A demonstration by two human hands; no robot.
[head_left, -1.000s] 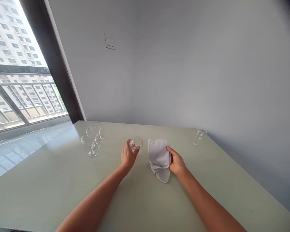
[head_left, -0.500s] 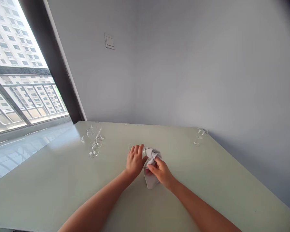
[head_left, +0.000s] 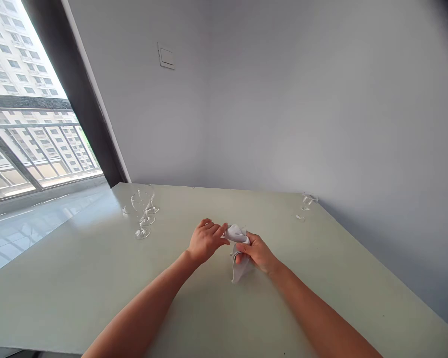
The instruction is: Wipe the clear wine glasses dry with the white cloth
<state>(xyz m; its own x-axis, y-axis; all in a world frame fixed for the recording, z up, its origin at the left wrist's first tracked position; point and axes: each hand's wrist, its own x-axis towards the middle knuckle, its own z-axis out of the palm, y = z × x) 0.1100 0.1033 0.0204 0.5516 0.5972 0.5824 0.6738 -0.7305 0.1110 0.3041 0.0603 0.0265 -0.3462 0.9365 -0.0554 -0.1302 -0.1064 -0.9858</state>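
Over the middle of the table, my right hand [head_left: 258, 252] grips a pale grey-white cloth [head_left: 242, 268], its thumb on top and a loose end hanging below. The upper part of the cloth is bunched around a clear stemmed glass, which is mostly hidden. My left hand [head_left: 206, 241] is closed around the glass's other end, to the left of the cloth, with its fingertips close to the cloth's edge. Both hands are held above the tabletop.
Several clear stemmed glasses [head_left: 143, 232] stand grouped at the back left of the pale green table [head_left: 97, 278]. Another clear glass [head_left: 309, 200] is near the back right edge. Grey walls [head_left: 283, 99] meet behind the table, and a window [head_left: 30, 124] is at left.
My left hand has turned, its fingers now pointing more to the right. The cloth bundle has shifted slightly right, its loose end swinging with it. The view has tilted a little.
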